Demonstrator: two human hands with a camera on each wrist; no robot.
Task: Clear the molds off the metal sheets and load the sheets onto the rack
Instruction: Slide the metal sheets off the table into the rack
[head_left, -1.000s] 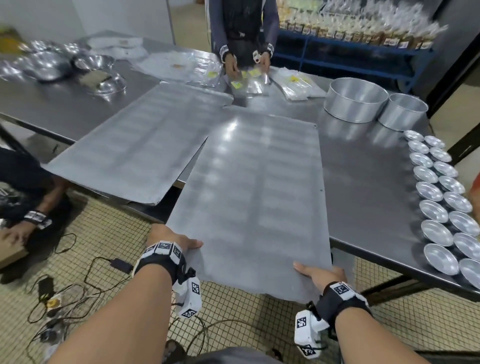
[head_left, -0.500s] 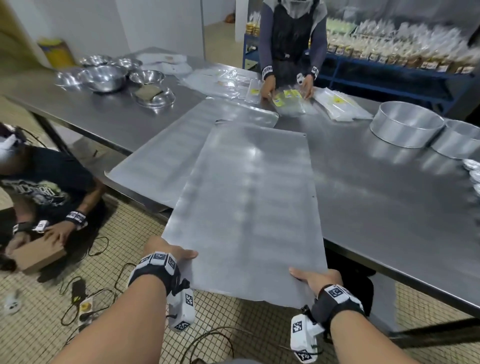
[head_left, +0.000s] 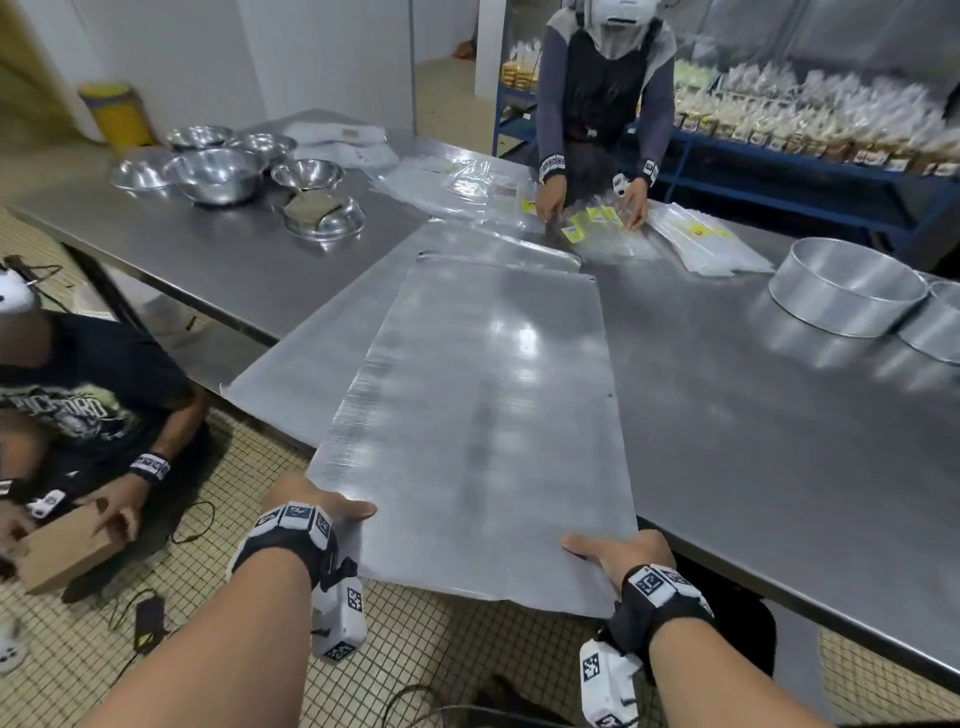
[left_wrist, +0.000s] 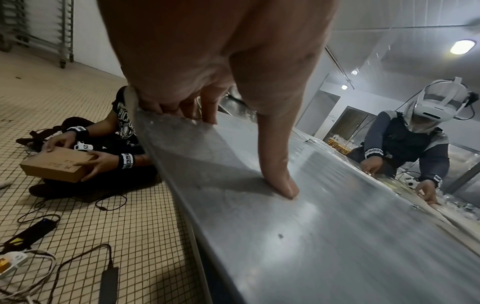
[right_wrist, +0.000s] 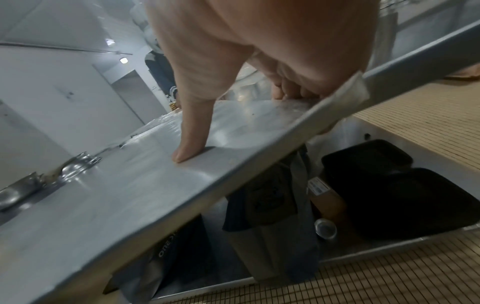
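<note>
Metal sheet (head_left: 483, 415) pinched at its near corners by left hand (head_left: 311, 506) and right hand (head_left: 618, 553).

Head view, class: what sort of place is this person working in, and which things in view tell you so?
Probably a bakery or food-production kitchen. A long stainless steel table carries round cake tins and mixing bowls, blue shelves hold bagged goods, and both hands carry a large metal sheet.

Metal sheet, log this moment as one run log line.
step: pulling sheet off table | left hand: grips near edge of metal sheet | right hand: grips near edge | second sheet: on table | rack: not loaded yet
</note>
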